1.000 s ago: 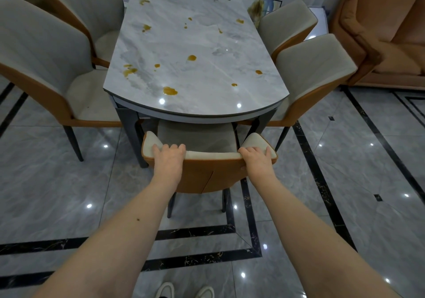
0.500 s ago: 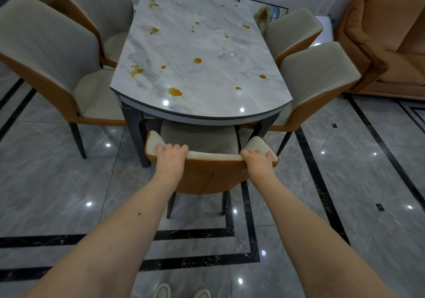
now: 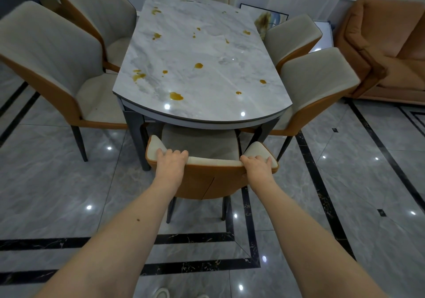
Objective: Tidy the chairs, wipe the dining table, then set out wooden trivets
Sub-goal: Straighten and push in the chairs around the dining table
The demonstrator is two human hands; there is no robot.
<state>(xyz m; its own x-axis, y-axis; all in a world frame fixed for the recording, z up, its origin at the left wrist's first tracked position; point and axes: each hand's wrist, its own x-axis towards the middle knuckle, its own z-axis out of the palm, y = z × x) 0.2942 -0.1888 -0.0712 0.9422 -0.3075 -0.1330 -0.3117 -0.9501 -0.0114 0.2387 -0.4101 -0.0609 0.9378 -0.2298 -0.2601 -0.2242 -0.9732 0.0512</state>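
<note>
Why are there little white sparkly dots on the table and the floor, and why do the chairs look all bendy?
In the head view, the dots are ceiling lights mirrored as glare on the shiny table and floor tiles. The wide-angle lens bends things near the edges, so the left chair and sofa look curved and stretched; the picture is sharp otherwise.

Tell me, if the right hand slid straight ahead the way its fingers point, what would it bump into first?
Probably the rounded near edge of the marble table. The right hand grips the chair back, fingers pointing over the tucked-in seat toward the table; depth is hard to judge.
</note>
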